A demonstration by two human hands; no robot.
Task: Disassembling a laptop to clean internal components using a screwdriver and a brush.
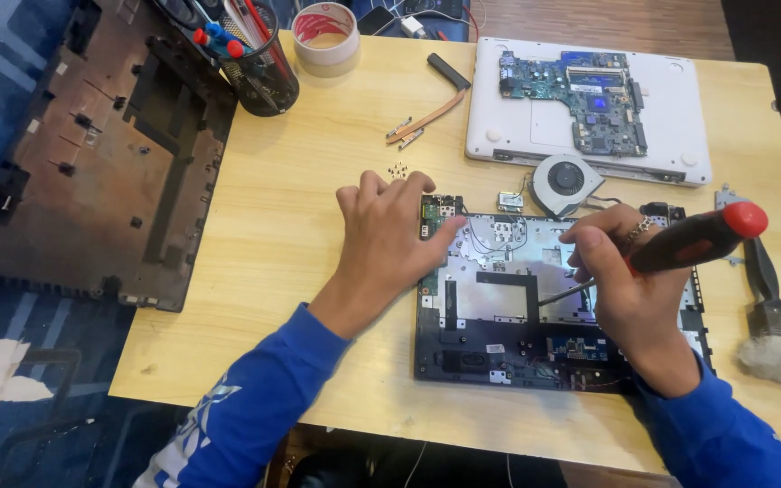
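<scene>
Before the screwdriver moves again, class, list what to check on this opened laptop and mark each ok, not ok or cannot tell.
1. Left hand steadies the laptop base at its top left corner: ok.
2. Right hand grips the screwdriver: ok.
3. Tip seated in a screw: cannot tell.
4. Loose screws lie grouped on the table: ok.
5. Fan lies off the base: ok.

Two hands work over one opened black laptop chassis [499, 312]: the left hand [390, 235] rests flat at its upper left corner, and the right hand [625, 280] holds one screwdriver [689, 244] above its right side. Beyond the chassis lie one white laptop shell [680, 136] bearing one circuit board [576, 90], one round fan [567, 181], one copper heat pipe [436, 108] and one roll of tape [325, 36]. Right of the chassis lies one brush [770, 316]; far to its left sits one dark bottom cover [110, 154].
</scene>
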